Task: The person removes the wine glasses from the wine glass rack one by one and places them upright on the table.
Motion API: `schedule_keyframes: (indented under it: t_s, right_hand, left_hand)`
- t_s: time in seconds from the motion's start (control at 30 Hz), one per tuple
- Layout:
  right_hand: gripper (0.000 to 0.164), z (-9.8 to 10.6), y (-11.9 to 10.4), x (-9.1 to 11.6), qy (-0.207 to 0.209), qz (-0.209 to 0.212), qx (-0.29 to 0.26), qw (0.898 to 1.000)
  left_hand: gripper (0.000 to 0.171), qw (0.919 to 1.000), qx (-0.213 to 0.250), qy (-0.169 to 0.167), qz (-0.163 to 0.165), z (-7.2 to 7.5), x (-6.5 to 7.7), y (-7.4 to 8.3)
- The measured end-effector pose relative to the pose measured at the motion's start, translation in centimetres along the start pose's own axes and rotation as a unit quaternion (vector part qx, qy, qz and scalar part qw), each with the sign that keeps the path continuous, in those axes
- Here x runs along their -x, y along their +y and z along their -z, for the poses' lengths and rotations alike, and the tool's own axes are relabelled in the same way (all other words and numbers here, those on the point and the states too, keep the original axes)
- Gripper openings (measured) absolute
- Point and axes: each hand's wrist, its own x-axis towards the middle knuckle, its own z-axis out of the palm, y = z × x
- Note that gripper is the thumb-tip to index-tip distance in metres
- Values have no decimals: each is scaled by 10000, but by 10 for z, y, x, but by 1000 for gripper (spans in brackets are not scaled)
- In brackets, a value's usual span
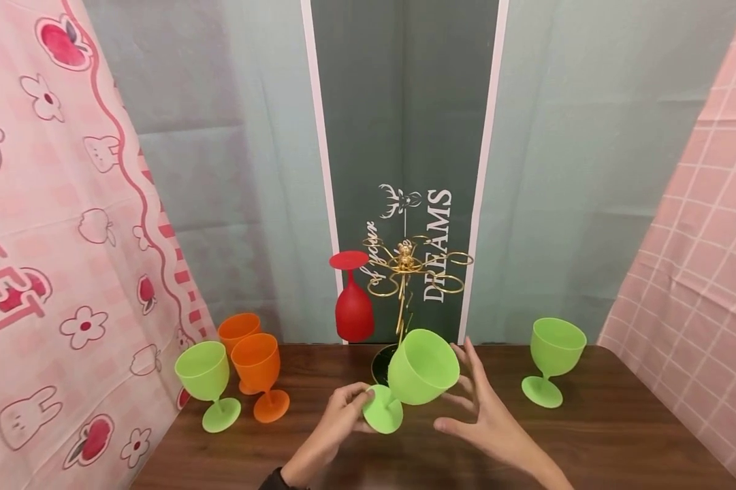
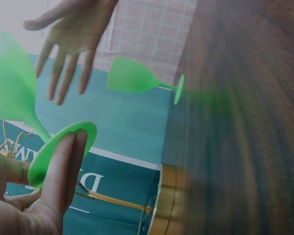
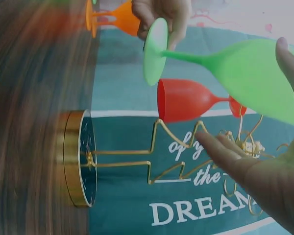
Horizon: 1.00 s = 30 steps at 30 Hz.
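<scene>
My left hand point(image 1: 341, 415) pinches the round foot of a light green goblet point(image 1: 421, 367) between thumb and fingers. The goblet tilts with its bowl up and to the right, in front of a gold wire glass rack point(image 1: 401, 299). Beside the bowl, my right hand point(image 1: 487, 415) has its fingers spread and holds nothing. In the left wrist view the fingers point(image 2: 63, 166) lie flat along the underside of the foot. A red goblet point(image 1: 354, 309) hangs upside down at the rack's left side, its foot on top.
On the brown wooden table point(image 1: 453, 463), two orange goblets point(image 1: 257, 361) and a green goblet point(image 1: 203, 373) stand upright at the left. Another green goblet point(image 1: 556, 347) stands at the right. Patterned pink cloths point(image 1: 86, 272) flank both sides, with a green printed curtain point(image 1: 404, 102) behind.
</scene>
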Motion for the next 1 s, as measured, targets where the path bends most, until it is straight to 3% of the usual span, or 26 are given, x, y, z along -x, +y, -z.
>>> schedule_keyframes:
  t_s: [0.1, 0.33, 0.6, 0.83, 1.0]
  right_hand:
    - [123, -3, -2, 2, -86, -49, -14, 10000]
    - [123, -8, -8, 8, 161, -379, 811, 9959]
    - [116, -12, -9, 9, -397, -237, -262, 9986]
    - [92, -14, -11, 8, -405, -138, 1, 9991]
    - [92, -14, -14, 6, -342, -25, 276, 9990]
  left_hand:
    - [33, 9998, -42, -142, 99, -1, 1, -4]
    - [31, 9986, -260, -374, 262, 0, 5, -13]
    - [31, 9959, -345, -819, 137, 1, 4, -21]
    - [29, 9934, -449, -1051, 10, -1, 3, -25]
    - [28, 9924, -562, -1094, 64, -3, 4, -27]
